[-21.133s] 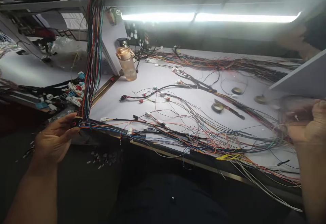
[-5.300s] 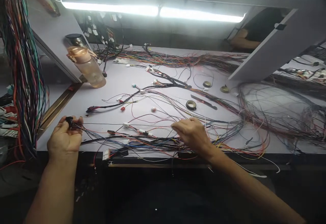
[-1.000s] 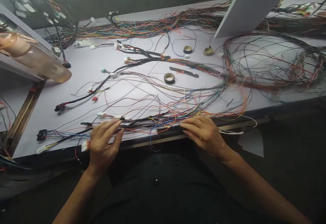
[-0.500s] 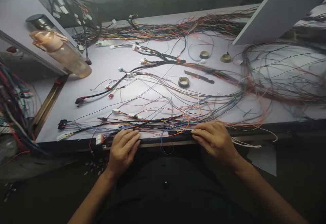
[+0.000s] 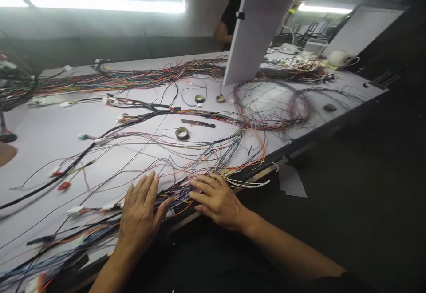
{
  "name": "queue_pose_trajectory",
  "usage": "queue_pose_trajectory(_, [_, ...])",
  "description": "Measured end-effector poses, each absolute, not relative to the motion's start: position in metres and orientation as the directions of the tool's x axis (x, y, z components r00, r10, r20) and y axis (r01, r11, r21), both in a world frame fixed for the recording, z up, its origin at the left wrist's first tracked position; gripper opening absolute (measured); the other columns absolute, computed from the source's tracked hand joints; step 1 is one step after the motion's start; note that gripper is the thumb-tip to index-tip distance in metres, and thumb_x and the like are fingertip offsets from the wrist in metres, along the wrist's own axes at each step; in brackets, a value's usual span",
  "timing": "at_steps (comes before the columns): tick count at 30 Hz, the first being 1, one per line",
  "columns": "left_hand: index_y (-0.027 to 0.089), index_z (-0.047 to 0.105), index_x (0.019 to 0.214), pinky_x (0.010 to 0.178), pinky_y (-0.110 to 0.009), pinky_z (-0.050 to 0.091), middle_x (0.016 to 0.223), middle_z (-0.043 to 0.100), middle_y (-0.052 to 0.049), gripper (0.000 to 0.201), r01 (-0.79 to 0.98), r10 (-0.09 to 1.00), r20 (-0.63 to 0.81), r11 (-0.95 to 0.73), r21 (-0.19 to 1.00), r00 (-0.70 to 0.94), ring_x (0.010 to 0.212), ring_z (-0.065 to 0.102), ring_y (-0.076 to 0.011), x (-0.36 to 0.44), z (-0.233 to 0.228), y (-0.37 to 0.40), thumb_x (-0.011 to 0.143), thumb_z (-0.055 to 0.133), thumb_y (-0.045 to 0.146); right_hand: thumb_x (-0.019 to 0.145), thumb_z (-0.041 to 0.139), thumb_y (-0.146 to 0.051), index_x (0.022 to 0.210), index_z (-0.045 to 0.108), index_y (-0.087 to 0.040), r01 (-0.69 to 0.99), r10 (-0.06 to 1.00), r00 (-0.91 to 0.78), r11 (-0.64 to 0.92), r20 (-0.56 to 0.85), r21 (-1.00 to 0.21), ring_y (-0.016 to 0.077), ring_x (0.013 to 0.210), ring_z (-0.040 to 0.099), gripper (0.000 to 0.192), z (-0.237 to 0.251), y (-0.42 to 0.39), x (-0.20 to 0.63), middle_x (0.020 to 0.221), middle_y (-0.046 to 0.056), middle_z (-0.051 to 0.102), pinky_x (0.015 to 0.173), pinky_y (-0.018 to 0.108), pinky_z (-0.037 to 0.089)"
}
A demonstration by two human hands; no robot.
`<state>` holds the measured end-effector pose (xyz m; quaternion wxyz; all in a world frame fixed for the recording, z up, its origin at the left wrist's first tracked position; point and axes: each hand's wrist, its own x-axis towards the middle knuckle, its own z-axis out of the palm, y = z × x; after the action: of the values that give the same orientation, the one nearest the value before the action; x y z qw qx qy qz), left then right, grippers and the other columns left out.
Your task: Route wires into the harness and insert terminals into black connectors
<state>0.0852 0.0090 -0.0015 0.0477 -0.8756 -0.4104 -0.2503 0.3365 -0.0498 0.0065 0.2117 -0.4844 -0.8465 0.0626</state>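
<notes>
A loose wire harness of many thin coloured wires runs along the front edge of the table. Flat across it lies my left hand, fingers stretched out and thumb apart. My right hand rests on the same wires a little to the right, its fingers spread and slightly bent; neither hand grips anything. White connectors and dark sleeved branches lie left of my left hand. Beyond my right hand, white wire ends stick out past the table edge.
Tape rolls and a dark flat cutter-like tool lie mid-table. A thick wire bundle spans the back, with coiled wires at the right. An upright white panel divides the table; a person's arm shows behind it.
The view has swung to the right. My hands have come closer together over the wires, and the left fingers have straightened out flat.
</notes>
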Motion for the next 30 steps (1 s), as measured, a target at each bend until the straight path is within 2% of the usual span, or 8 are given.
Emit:
queue_pose_trajectory(2, [0.016, 0.043, 0.139, 0.104, -0.055, 0.039, 0.135, 0.055, -0.016, 0.053, 0.726, 0.677, 0.446, -0.683, 0.085, 0.585, 0.124, 0.051, -0.0352, 0.084, -0.009, 0.012, 0.090, 0.055, 0.035, 0.098, 0.047, -0.040, 0.128, 0.056, -0.027, 0.788, 0.848, -0.442, 0.523, 0.292, -0.325, 0.0187, 0.133, 0.038, 0.033, 0.004, -0.052, 0.337, 0.143, -0.001, 0.049, 0.111, 0.041, 0.023])
queue_pose_trajectory(5, [0.019, 0.049, 0.132, 0.100, -0.049, 0.043, 0.128, 0.060, -0.012, 0.045, 0.702, 0.667, 0.432, -0.705, 0.102, 0.607, 0.120, 0.054, -0.0318, 0.080, -0.010, 0.012, 0.089, 0.057, 0.032, 0.098, 0.048, -0.040, 0.128, 0.056, -0.028, 0.773, 0.849, -0.436, 0.524, 0.299, -0.358, 0.0186, 0.132, 0.038, 0.033, 0.004, -0.056, 0.339, 0.142, -0.001, 0.050, 0.111, 0.040, 0.023])
queue_pose_trajectory(9, [0.014, 0.046, 0.133, 0.095, -0.043, 0.046, 0.119, 0.063, -0.014, 0.050, 0.705, 0.692, 0.428, -0.691, 0.157, 0.582, 0.110, 0.057, -0.0288, 0.081, -0.004, 0.010, 0.089, 0.058, 0.034, 0.098, 0.048, -0.039, 0.127, 0.056, -0.026, 0.737, 0.834, -0.428, 0.545, 0.348, -0.401, 0.0189, 0.126, 0.044, 0.033, 0.009, -0.049, 0.344, 0.137, 0.002, 0.054, 0.107, 0.040, 0.029])
queue_pose_trajectory(14, [0.019, 0.052, 0.128, 0.091, -0.038, 0.045, 0.115, 0.063, -0.010, 0.039, 0.685, 0.663, 0.418, -0.718, 0.120, 0.622, 0.104, 0.057, -0.0255, 0.081, -0.005, 0.012, 0.090, 0.056, 0.030, 0.099, 0.046, -0.040, 0.130, 0.055, -0.022, 0.794, 0.839, -0.369, 0.509, 0.401, -0.334, 0.0214, 0.130, 0.041, 0.038, 0.014, -0.017, 0.352, 0.140, 0.005, 0.052, 0.110, 0.043, 0.029])
queue_pose_trajectory(19, [0.022, 0.057, 0.124, 0.083, -0.036, 0.046, 0.110, 0.064, -0.009, 0.036, 0.699, 0.669, 0.400, -0.709, 0.089, 0.627, 0.097, 0.059, -0.0243, 0.070, -0.013, 0.016, 0.090, 0.054, 0.035, 0.097, 0.048, -0.046, 0.127, 0.057, -0.024, 0.867, 0.888, -0.339, 0.423, 0.310, -0.264, 0.0238, 0.130, 0.040, 0.038, 0.007, -0.001, 0.358, 0.138, 0.005, 0.053, 0.108, 0.046, 0.030])
queue_pose_trajectory(24, [0.029, 0.059, 0.123, 0.076, -0.036, 0.047, 0.112, 0.065, -0.008, 0.037, 0.665, 0.639, 0.338, -0.746, 0.051, 0.691, 0.097, 0.060, -0.0254, 0.059, -0.020, 0.021, 0.088, 0.054, 0.041, 0.097, 0.048, -0.044, 0.119, 0.060, -0.024, 0.866, 0.895, -0.292, 0.397, 0.337, -0.303, 0.0203, 0.118, 0.047, 0.032, -0.001, -0.016, 0.360, 0.130, 0.003, 0.057, 0.098, 0.039, 0.037])
queue_pose_trajectory(30, [0.028, 0.059, 0.121, 0.073, -0.032, 0.047, 0.108, 0.063, -0.006, 0.037, 0.717, 0.695, 0.355, -0.691, 0.091, 0.625, 0.091, 0.060, -0.0218, 0.061, -0.020, 0.022, 0.088, 0.053, 0.044, 0.096, 0.051, -0.044, 0.120, 0.060, -0.024, 0.850, 0.883, -0.261, 0.402, 0.390, -0.341, 0.0192, 0.114, 0.049, 0.032, -0.002, -0.019, 0.359, 0.127, 0.003, 0.059, 0.096, 0.037, 0.037])
